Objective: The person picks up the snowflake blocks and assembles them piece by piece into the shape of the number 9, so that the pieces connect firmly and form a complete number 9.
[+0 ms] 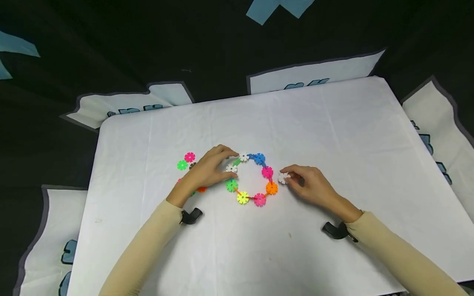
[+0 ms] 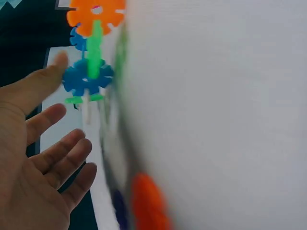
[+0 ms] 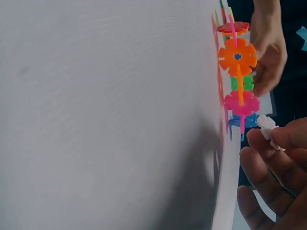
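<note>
A ring of colourful notched plastic discs, slotted into one another, stands on the white table; an orange disc (image 1: 272,188) is on its right side. My left hand (image 1: 211,166) is at the ring's left side, thumb and fingers spread about a white disc (image 1: 231,168). In the left wrist view, its fingers are loosely bent with nothing between them, close to a blue disc (image 2: 87,81). Just right of the ring, my right hand (image 1: 312,185) pinches a separate white disc (image 1: 284,177) between thumb and fingertips. The right wrist view shows this white piece (image 3: 266,125) apart from the ring.
Loose discs lie left of the ring, partly hidden by the left hand, among them a pink disc (image 1: 189,156) and a green disc (image 1: 182,165). A white cloth (image 1: 259,255) covers the table. Dark fabric (image 1: 207,49) surrounds its far edge.
</note>
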### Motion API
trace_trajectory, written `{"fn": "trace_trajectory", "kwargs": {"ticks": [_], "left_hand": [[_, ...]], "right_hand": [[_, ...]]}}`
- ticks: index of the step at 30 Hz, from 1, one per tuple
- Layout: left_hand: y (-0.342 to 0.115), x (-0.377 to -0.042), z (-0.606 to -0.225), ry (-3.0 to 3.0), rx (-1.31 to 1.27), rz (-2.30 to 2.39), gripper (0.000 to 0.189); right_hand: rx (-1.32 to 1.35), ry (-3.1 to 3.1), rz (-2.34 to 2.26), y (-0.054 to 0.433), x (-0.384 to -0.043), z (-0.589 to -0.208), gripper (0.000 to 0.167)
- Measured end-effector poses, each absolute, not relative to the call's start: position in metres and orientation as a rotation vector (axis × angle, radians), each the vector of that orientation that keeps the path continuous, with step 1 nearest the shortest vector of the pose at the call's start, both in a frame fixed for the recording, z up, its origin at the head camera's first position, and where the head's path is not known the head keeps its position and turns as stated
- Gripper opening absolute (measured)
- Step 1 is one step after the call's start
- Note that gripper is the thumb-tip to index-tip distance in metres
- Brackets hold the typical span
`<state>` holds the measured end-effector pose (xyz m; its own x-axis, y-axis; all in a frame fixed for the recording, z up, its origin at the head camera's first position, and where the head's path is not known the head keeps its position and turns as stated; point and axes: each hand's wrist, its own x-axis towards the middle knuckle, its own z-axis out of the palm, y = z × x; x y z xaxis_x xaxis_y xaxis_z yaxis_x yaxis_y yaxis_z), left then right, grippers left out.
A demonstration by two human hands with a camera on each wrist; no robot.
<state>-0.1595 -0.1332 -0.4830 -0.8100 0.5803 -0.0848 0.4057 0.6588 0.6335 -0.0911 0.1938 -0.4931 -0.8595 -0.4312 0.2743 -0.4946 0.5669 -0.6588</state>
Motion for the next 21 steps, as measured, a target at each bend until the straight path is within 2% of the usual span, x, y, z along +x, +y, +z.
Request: {"fn": "trace_trajectory", "kwargs": {"ticks": [4,7,15,21], "left_hand": [[-0.149,-0.146,-0.484,2.591,0.73,0.931,0.074],[-0.151,-0.142,-0.486,2.559,0.729,0.982,0.075],[-0.141,-0.148,-0.494,2.51,0.81,1.108,0.057],[-0.142,-0.146,-0.493,2.556,0.8,1.071,0.054]], "right_hand": [[0.826,-2.701,1.25,0.186,-0.093,-0.492,0.028],[0.836,-2.703,1.284,0.181,-0.095,-0.492,0.028],[0.823,-2.732,1.287,0.172,-0.097,-0.495,0.027],[0.815,-2.744,1.267,0.17,-0.097,-0.495,0.026]]}}
